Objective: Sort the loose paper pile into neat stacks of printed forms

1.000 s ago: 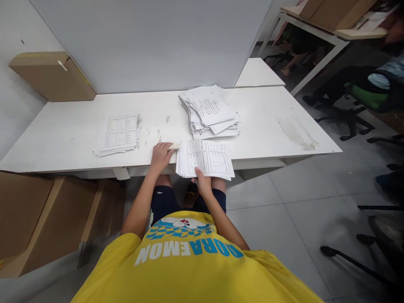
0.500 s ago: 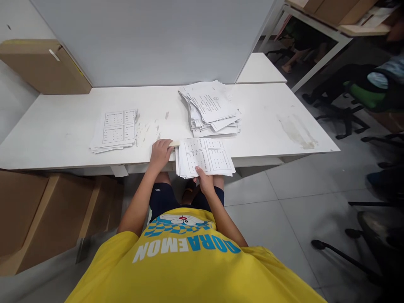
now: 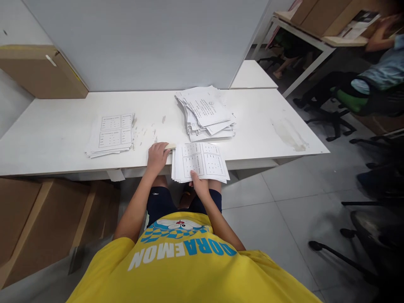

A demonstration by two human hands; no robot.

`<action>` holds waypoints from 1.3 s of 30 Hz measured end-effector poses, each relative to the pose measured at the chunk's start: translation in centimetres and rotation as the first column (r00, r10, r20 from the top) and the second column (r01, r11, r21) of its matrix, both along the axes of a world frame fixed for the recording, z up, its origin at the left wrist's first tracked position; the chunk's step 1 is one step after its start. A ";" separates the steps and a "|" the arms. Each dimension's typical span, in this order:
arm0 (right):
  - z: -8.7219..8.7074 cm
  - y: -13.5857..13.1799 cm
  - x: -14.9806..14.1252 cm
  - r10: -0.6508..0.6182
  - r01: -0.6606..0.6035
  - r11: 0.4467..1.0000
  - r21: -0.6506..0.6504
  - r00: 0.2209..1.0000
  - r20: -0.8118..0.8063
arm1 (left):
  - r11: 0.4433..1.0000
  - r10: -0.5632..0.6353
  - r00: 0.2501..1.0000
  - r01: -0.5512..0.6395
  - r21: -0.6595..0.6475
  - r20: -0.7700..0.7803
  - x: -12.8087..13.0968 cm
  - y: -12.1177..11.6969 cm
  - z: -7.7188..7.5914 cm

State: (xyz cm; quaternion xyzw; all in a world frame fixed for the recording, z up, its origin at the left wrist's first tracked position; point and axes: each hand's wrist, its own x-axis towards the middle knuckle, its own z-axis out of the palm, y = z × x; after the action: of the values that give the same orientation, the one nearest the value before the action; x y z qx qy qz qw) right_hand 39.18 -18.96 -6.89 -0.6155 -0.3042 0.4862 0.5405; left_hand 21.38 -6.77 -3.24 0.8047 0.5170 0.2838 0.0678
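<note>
My right hand [image 3: 199, 184] grips a sheaf of printed paper sheets [image 3: 202, 160] by its near edge, thumb on top. The sheaf rests partly over the desk's front edge, its left side slightly fanned. At that left side my left hand [image 3: 157, 156] is closed on a short, pale, flat strip [image 3: 170, 146], whose tip reaches the papers. What the strip is made of I cannot tell. Just behind the sheaf lies an uneven pile of printed papers [image 3: 206, 111]. Farther left is a neater, low stack of printed sheets [image 3: 110, 134].
A white desk [image 3: 57, 130] with a grey partition [image 3: 142, 46] behind it. A cardboard box [image 3: 44, 71] stands at the back left, larger cartons [image 3: 47, 227] are below left. To the right, a person [image 3: 375, 71] sits by another table [image 3: 306, 31]; office chairs stand on the floor.
The camera view has shifted slightly. The sheaf's left edges look a little more fanned beside the strip. Both hands keep their holds; the paper stacks stay in place.
</note>
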 end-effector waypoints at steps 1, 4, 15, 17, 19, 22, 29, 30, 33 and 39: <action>0.1 0.0 0.0 0.002 -0.002 1.000 0.004 1.000 -0.001 | 1.000 -0.001 1.000 0.001 0.001 -0.001 0.0 0.0 0.0; 0.0 -0.1 0.2 0.001 -0.001 1.000 -0.001 1.000 0.027 | 1.000 0.005 1.000 -0.005 0.006 0.004 -0.1 0.2 -0.1; 0.8 -0.1 0.7 0.026 -0.027 0.998 0.048 0.999 0.040 | 1.000 -0.013 0.999 0.014 0.019 -0.029 -0.1 0.1 -0.2; 1.4 -0.2 0.7 0.025 -0.025 0.998 0.057 1.000 0.011 | 0.999 -0.023 0.999 0.024 0.028 -0.042 0.0 0.1 -0.2; 1.8 -0.1 0.8 0.017 -0.016 0.998 0.066 1.000 -0.024 | 0.998 -0.035 0.998 0.037 0.041 -0.052 0.0 0.1 -0.2; 1.9 -0.1 1.0 0.002 0.010 0.994 0.111 0.995 -0.102 | 0.997 -0.044 0.996 0.048 0.060 -0.075 0.0 0.0 -0.2; 1.4 -0.2 1.2 0.029 0.005 0.981 0.193 0.985 -0.171 | 0.992 -0.043 0.990 0.058 0.115 -0.131 -0.1 -0.1 -0.3; 1.4 -0.3 1.1 0.022 0.015 0.980 0.199 0.983 -0.184 | 0.991 -0.040 0.989 0.057 0.119 -0.139 -0.1 -0.1 -0.2; 1.5 -0.5 0.7 -0.021 0.067 0.980 0.187 0.971 -0.239 | 0.990 -0.039 0.988 0.059 0.128 -0.150 -0.1 -0.2 -0.2; 1.0 -0.7 0.4 -0.007 0.037 0.988 0.152 0.981 -0.194 | 0.990 -0.038 0.989 0.057 0.130 -0.146 -0.1 -0.3 -0.2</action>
State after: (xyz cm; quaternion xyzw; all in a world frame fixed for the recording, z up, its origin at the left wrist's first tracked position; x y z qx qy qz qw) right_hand 39.56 -19.70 -5.86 -0.5252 -0.2804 0.5123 0.6189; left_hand 21.27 -7.11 -3.46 0.8378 0.4810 0.2578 -0.0171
